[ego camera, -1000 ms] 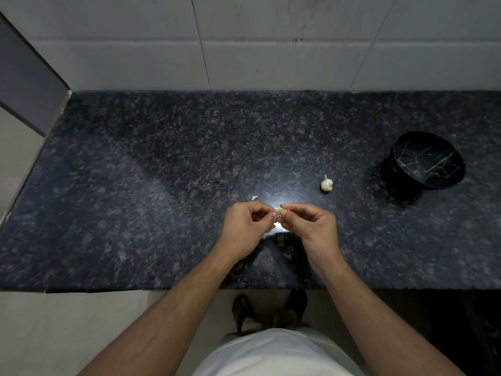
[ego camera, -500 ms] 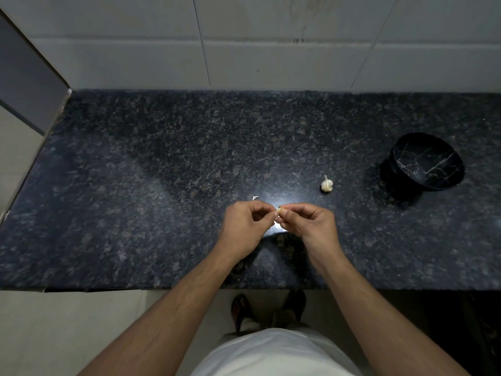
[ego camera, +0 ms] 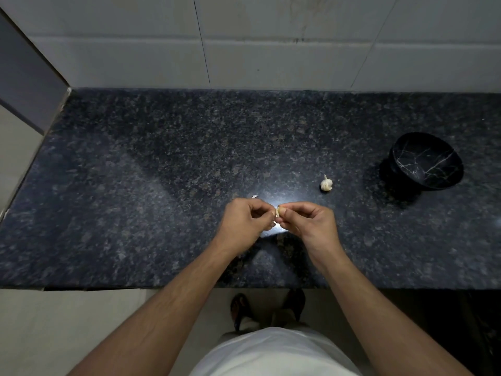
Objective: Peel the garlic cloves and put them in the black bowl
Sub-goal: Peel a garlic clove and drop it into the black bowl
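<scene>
A small pale garlic clove (ego camera: 278, 212) is pinched between the thumb and fingers of my right hand (ego camera: 309, 225) just above the dark granite counter (ego camera: 162, 185). My left hand (ego camera: 245, 222) sits close beside it, its curled fingertips picking at the clove's skin. A garlic bulb (ego camera: 326, 183) lies on the counter to the right and farther back. The black bowl (ego camera: 425, 162) with white veins stands at the far right; nothing shows inside it.
A tiny white scrap of peel (ego camera: 254, 197) lies just beyond my left hand. A tiled wall (ego camera: 271, 50) runs along the back of the counter. The counter's front edge lies below my wrists, and my feet show on the floor.
Both hands stay in the same place. The fingertips have shifted slightly around the clove, and more of the clove shows between them now.
</scene>
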